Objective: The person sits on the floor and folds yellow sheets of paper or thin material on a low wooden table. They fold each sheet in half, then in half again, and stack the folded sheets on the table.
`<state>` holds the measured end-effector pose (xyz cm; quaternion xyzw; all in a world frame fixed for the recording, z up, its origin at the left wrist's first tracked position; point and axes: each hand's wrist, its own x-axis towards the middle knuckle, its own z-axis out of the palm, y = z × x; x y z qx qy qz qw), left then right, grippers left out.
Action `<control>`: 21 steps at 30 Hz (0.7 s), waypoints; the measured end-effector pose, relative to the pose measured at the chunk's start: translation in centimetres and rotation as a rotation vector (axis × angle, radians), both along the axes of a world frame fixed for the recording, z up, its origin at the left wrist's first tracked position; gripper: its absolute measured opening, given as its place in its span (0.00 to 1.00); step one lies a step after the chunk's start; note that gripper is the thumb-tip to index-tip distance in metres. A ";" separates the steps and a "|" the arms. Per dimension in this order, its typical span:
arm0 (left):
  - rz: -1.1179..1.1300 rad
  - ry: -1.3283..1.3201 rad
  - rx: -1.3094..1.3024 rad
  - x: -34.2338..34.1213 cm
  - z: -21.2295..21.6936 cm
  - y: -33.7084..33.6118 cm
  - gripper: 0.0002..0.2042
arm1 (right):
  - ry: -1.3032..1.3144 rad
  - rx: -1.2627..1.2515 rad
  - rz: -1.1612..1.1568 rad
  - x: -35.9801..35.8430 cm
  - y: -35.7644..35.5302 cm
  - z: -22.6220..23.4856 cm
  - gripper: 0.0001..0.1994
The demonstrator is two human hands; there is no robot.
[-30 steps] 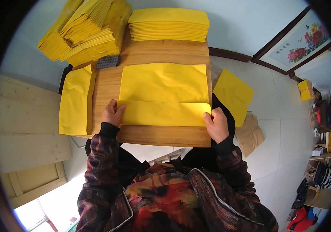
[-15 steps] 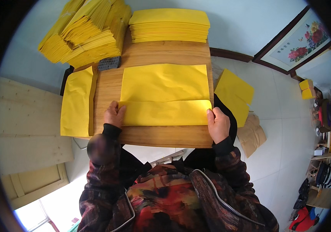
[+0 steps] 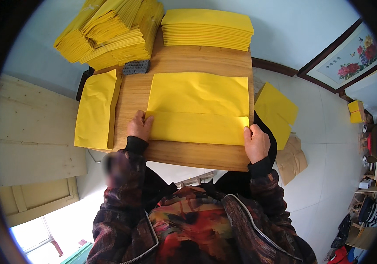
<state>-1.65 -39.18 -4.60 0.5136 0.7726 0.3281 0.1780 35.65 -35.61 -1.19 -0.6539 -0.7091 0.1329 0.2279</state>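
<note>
Since the earlier frames little has shifted: both hands have stayed at the ends of the folded flap, the right one having crept slightly inward along the crease; the sheet itself lies as it did.

From the left: a flat yellow pile (image 3: 95, 110) hangs over the left edge of the table (image 3: 188, 154); behind it loose yellow bundles (image 3: 109, 33) are heaped at the far left corner, with a small grey block (image 3: 135, 67) just in front of them; a neat stack (image 3: 207, 28) sits at the far edge to their right.

The left hand (image 3: 139, 126) presses flat on the left end of the flap (image 3: 197, 127), fingers spread and down, pinning rather than pinching; the sheet (image 3: 199, 93) lies in the middle of the table, its near strip turned up and over towards the far side; the right hand (image 3: 256, 141) rests on the right end of the flap, fingers curled over its corner, though whether the thumb is under the paper I cannot tell.

The step in hand looks like creasing the bottom fold; the next move probably calls for running pressure evenly along the crease while keeping the ends aligned, lest the flap skew.

To the right, more yellow sheets (image 3: 276, 112) lie below table level; brown paper (image 3: 292, 158) lies on the floor beside them.
</note>
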 end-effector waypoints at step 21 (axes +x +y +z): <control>0.019 0.260 -0.028 0.2 -0.6 0.1 0.13 | -0.123 -0.071 -0.086 -0.5 0.5 -0.4 0.11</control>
